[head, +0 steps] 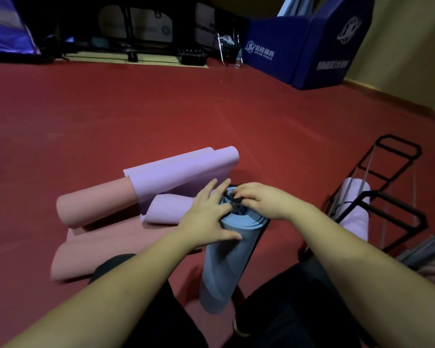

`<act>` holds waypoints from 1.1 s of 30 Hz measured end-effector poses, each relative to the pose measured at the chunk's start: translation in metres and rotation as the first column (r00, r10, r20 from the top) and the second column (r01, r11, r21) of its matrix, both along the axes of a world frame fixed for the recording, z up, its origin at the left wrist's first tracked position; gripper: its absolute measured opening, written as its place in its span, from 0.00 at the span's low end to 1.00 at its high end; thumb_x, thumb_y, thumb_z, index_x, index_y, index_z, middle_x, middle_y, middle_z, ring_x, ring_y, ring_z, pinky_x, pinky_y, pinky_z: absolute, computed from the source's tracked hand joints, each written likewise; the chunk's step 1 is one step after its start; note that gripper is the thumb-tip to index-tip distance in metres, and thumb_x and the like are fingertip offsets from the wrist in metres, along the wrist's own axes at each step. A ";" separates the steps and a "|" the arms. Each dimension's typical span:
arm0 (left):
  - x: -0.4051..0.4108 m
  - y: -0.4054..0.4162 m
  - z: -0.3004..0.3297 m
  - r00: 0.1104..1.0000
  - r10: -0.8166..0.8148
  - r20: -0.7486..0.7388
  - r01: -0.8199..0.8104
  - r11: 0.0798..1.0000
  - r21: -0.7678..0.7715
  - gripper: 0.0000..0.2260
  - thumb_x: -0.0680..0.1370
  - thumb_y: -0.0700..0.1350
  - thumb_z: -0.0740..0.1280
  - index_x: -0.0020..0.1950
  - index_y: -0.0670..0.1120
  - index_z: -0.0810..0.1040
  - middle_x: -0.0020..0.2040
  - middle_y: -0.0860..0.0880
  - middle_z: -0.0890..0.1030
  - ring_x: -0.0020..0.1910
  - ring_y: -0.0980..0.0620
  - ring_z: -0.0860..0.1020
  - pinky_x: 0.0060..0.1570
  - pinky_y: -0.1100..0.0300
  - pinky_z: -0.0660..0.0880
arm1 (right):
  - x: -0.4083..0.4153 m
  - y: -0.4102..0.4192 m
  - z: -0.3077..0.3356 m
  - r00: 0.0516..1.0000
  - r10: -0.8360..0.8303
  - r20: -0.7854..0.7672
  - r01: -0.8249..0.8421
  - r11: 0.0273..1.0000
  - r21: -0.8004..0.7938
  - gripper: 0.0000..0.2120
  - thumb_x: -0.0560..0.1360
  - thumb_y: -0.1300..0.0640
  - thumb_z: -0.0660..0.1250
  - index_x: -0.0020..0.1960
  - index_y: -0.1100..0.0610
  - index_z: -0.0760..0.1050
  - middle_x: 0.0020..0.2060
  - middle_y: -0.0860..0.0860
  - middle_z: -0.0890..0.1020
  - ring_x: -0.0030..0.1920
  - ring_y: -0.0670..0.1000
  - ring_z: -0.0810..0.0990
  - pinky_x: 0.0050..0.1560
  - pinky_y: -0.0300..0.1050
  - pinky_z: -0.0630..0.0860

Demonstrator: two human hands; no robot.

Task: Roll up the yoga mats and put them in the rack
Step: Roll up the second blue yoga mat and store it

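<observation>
While the red floor (161, 116) filled most of the head view, a pink mat (91, 204) lay partly rolled on it at left, its roll running left-to-right and slightly away from the camera. Across it lay a lilac mat (181, 172), loosely curled at both ends, long axis parallel to the pink one. At right stood a black wire rack (387, 197) with one pale lilac rolled mat (354, 212) already in it, standing on end.

Between the person's knees the blue mat (224, 267) stood on the floor, fully rolled, long axis near upright and tilted slightly so the top leaned right; spiral layers were visible at its top end. Colour: dull blue-grey, smooth surface.

Left hand (206, 217) rested against the roll's upper side, fingers straight and spread, thumb across the front. Right hand (261, 199) pinched a thin black strap (232, 198) lying over the top end, fingers curled.
</observation>
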State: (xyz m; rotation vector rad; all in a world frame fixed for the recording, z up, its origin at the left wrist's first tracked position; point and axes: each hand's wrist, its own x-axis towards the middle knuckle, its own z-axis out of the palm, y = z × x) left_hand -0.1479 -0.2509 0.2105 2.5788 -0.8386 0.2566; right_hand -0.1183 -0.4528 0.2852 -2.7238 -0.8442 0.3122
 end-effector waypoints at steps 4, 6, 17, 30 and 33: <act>0.017 -0.001 0.001 0.986 -0.143 0.089 0.141 0.990 0.026 0.28 0.67 0.71 0.66 0.45 0.45 0.79 0.69 0.45 0.75 0.71 0.43 0.68 0.73 0.43 0.60 | -0.004 -0.009 -0.003 1.000 0.012 -0.028 -0.011 0.999 0.031 0.13 0.81 0.62 0.63 0.63 0.59 0.78 0.66 0.52 0.77 0.67 0.51 0.71 0.71 0.42 0.62; 0.024 0.001 -0.001 0.974 -0.120 0.193 0.120 0.993 0.013 0.27 0.67 0.70 0.67 0.39 0.45 0.77 0.53 0.46 0.80 0.56 0.42 0.76 0.61 0.49 0.69 | -0.006 -0.017 -0.007 0.999 -0.036 0.033 0.033 0.996 0.089 0.10 0.80 0.61 0.64 0.59 0.58 0.79 0.60 0.51 0.80 0.62 0.50 0.75 0.66 0.47 0.68; 0.026 0.008 -0.013 0.919 -0.104 0.381 0.123 0.992 -0.028 0.27 0.68 0.70 0.69 0.36 0.45 0.74 0.47 0.46 0.77 0.46 0.44 0.73 0.48 0.51 0.69 | -0.002 -0.056 -0.031 0.881 -0.434 -0.187 0.472 0.829 0.301 0.08 0.75 0.61 0.63 0.48 0.54 0.81 0.51 0.44 0.83 0.55 0.50 0.80 0.61 0.52 0.73; 0.002 0.005 -0.002 0.815 -0.184 0.550 0.113 0.980 0.161 0.28 0.70 0.74 0.61 0.34 0.48 0.74 0.41 0.50 0.73 0.44 0.47 0.67 0.47 0.52 0.62 | 0.030 -0.027 -0.038 0.762 -0.419 -0.493 0.568 0.798 0.200 0.15 0.69 0.42 0.53 0.34 0.50 0.69 0.31 0.48 0.74 0.37 0.51 0.67 0.45 0.58 0.68; 0.003 0.009 -0.003 0.814 -0.130 0.566 0.053 0.987 0.151 0.30 0.71 0.75 0.59 0.35 0.48 0.74 0.39 0.50 0.71 0.40 0.47 0.68 0.41 0.53 0.63 | 0.019 -0.026 -0.051 0.758 -0.479 -0.442 0.602 0.775 0.193 0.20 0.75 0.42 0.53 0.40 0.55 0.74 0.37 0.51 0.79 0.39 0.53 0.72 0.46 0.52 0.69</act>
